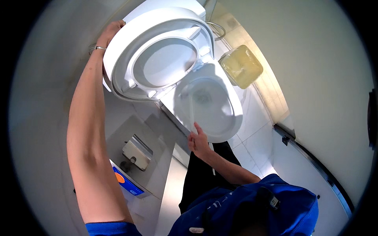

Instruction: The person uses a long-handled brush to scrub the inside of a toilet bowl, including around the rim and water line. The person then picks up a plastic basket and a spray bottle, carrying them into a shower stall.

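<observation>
A white toilet stands before me with its seat and lid [165, 63] raised. My left hand [113, 31] reaches to the far left edge of the lid, beside the cistern [189, 4]. Its fingers are partly hidden there, so its grip is unclear. Over the front rim of the toilet bowl [217, 118], my right hand [200, 143] closes around a slim whitish stick [191, 110]. The stick slants down into the bowl, and its far end is hard to make out near the water.
To the right of the toilet stands a yellowish waste bin [242, 66] with a clear liner. A metal paper holder [138, 152] is at the left, above a blue and white package [128, 180]. Pale partition walls [319, 73] close in on the right.
</observation>
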Demonstrator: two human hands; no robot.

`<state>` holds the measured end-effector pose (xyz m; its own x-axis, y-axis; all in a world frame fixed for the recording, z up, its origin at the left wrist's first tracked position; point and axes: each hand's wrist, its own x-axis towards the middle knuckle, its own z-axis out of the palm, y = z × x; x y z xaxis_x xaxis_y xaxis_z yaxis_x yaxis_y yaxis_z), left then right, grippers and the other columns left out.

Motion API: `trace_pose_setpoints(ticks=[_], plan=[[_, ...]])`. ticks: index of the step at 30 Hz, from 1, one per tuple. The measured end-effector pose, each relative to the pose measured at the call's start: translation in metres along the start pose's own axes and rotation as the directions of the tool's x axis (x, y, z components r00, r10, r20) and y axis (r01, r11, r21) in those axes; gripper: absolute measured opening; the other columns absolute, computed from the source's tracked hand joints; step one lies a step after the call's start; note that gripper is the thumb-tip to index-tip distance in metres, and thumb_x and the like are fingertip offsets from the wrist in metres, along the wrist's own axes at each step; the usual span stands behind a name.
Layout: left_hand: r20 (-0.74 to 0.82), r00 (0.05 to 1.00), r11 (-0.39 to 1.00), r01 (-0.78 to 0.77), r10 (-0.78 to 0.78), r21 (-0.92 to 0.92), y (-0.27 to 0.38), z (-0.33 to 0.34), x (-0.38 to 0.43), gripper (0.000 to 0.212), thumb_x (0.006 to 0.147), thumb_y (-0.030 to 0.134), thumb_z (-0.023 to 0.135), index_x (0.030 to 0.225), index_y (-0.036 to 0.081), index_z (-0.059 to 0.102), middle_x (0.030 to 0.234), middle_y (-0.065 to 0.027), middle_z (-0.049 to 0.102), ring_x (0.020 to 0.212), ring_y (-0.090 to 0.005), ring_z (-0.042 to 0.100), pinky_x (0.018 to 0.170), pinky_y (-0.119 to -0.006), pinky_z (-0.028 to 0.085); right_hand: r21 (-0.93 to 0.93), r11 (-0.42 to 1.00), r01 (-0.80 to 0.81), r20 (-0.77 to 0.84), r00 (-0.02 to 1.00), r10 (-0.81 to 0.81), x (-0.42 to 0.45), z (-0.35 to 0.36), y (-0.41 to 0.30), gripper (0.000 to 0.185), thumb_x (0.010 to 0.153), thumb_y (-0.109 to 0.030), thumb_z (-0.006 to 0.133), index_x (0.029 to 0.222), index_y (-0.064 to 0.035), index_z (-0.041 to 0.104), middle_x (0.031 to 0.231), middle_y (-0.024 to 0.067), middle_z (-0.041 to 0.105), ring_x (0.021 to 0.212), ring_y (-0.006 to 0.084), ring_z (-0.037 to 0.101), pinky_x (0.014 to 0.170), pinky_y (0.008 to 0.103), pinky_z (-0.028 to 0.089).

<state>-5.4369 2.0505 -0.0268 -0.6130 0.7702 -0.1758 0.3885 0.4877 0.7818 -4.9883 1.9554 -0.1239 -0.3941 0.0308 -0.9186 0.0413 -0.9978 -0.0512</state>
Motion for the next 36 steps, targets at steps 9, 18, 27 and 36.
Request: trace_pose_setpoints(ticks=[9,18,27,36], plan=[[0.034,0.988,0.985,0.156,-0.153,-0.080,0.023,0.006,-0.019,0.022,0.082,0.020,0.055,0.090,-0.001,0.058,0.079,-0.0020,0.059,0.070,-0.0086,0.049,0.066,-0.026,0.043,-0.579,0.815,-0.035,-0.410,0.876,-0.254,-0.100,-0.198,-0.030,0.052,0.079,-0.006,0.044,0.130,-0.0089,0.035,0.057,0.0010,0.046,0.038,0.0089,0.037,0.031,0.0234,0.029],[0.061,0.987,0.960,0.161,-0.151,-0.229,0.020,0.001,-0.025,0.037,0.084,0.026,0.052,0.114,0.004,0.053,0.112,-0.0091,0.056,0.101,-0.0194,0.052,0.089,-0.030,0.038,-0.826,-0.477,0.301,0.507,0.768,-0.392,0.044,-0.121,-0.051,0.052,0.079,-0.005,0.047,0.129,-0.0126,0.035,0.074,0.0127,0.057,0.066,0.0256,0.057,0.059,0.0378,0.045],[0.015,0.997,0.997,-0.082,0.082,0.010,-0.017,-0.008,0.017,0.036,0.083,0.027,0.051,0.112,0.006,0.054,0.113,-0.0110,0.056,0.104,-0.0220,0.051,0.089,-0.031,0.039,-0.230,-0.962,0.144,0.724,0.687,-0.070,0.121,-0.074,-0.127,0.030,0.072,-0.011,0.053,0.102,-0.0058,0.054,0.060,0.0088,0.055,0.058,0.0232,0.058,0.050,0.0374,0.046],[0.106,0.993,0.895,-0.091,0.049,0.437,0.002,0.021,0.027,0.031,0.080,0.026,0.052,0.098,0.001,0.057,0.092,-0.0160,0.061,0.081,-0.0250,0.056,0.076,-0.034,0.042,-0.711,-0.648,-0.273,-0.019,0.929,-0.370,0.003,-0.190,-0.131,0.063,0.072,-0.010,0.051,0.131,-0.0209,0.033,0.083,0.0213,0.059,0.078,0.0314,0.059,0.065,0.0441,0.047]])
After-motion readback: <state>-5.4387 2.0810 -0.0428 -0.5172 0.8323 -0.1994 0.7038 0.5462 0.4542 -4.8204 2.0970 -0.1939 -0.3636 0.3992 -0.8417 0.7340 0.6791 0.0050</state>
